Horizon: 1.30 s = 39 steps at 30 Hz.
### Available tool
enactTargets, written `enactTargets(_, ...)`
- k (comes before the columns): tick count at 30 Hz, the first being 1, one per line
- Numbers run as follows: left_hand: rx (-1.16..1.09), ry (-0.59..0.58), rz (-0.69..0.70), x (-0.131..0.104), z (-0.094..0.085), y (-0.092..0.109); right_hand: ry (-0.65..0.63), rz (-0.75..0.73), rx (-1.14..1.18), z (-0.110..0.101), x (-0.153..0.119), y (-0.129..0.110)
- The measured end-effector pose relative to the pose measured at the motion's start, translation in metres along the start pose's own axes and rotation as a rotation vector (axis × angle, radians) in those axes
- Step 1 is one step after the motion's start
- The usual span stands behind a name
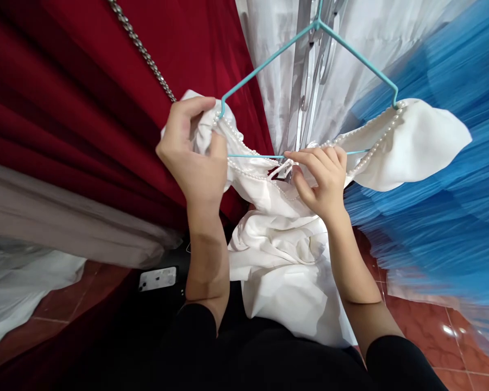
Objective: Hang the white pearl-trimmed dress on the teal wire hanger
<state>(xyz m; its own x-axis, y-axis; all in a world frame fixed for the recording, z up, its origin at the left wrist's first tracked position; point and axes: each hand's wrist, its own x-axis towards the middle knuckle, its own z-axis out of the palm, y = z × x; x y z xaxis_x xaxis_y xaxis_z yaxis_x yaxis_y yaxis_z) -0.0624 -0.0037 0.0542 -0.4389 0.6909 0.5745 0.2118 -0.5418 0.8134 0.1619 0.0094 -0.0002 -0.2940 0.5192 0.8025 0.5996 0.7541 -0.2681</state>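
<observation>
A white dress [285,255] with pearl-beaded straps [370,138] hangs on a teal wire hanger [269,60]. My left hand [193,149] grips the white fabric at the hanger's left shoulder end. My right hand [321,176] pinches a thin white ribbon loop [283,169] at the neckline, right under the hanger's bottom bar. The dress body drapes down between my forearms. Its right shoulder piece sticks out past the hanger's right end.
A dark red gown [65,98] with a silver chain strap [142,51] hangs at left, a grey one [44,217] below it. A blue tulle skirt [440,190] fills the right, white fabric [277,65] behind. A white tag [157,278] lies near the red tile floor [432,331].
</observation>
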Motion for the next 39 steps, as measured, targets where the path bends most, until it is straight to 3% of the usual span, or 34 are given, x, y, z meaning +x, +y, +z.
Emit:
enactTargets(3, 0.266, 0.139, 0.377, 0.026, -0.009, -0.016, -0.014, -0.009, -0.027, -0.003, -0.001, 0.008)
enactTargets(5, 0.283, 0.212, 0.461, 0.038, -0.022, -0.026, 0.0, -0.04, -0.02, -0.004, -0.001, 0.01)
enactTargets(9, 0.146, 0.366, 0.412, 0.033, -0.054, -0.052, 0.01, -0.086, 0.049, -0.005, 0.0, 0.011)
enactTargets(10, 0.112, 0.33, 0.365, 0.024, -0.059, -0.058, 0.008, -0.085, 0.075, -0.005, 0.0, 0.01)
enactTargets(12, 0.066, 0.145, 0.247, 0.002, -0.061, -0.066, 0.01, -0.078, 0.123, -0.004, 0.001, 0.01)
enactTargets(15, -0.014, -0.188, 0.052, -0.032, -0.038, -0.062, 0.027, -0.07, 0.138, -0.003, 0.002, 0.008)
enactTargets(17, -0.128, -0.295, 0.014, -0.048, -0.011, -0.052, 0.024, -0.063, 0.129, -0.003, 0.003, 0.005)
enactTargets(21, -0.39, -0.24, 0.089, -0.066, 0.04, -0.033, 0.024, -0.05, 0.167, -0.005, 0.001, 0.0)
enactTargets(24, -0.522, -0.117, 0.104, -0.072, 0.062, -0.031, 0.13, -0.055, 0.164, -0.014, -0.001, 0.005)
enactTargets(27, -0.518, -0.036, 0.099, -0.072, 0.069, -0.034, 0.422, 0.012, -0.015, -0.029, 0.004, 0.027)
enactTargets(29, -0.471, -0.014, 0.1, -0.07, 0.068, -0.036, 0.526, 0.083, -0.161, -0.04, 0.011, 0.049)
enactTargets(31, -0.414, 0.003, 0.087, -0.066, 0.065, -0.038, 0.475, 0.125, -0.206, -0.048, 0.019, 0.07)
enactTargets(34, -0.36, 0.034, 0.076, -0.06, 0.059, -0.042, 0.34, 0.228, -0.089, -0.059, 0.03, 0.087)
enactTargets(39, -0.35, -0.023, 0.047, -0.053, 0.049, -0.05, 0.315, 0.374, 0.082, -0.084, 0.045, 0.078)
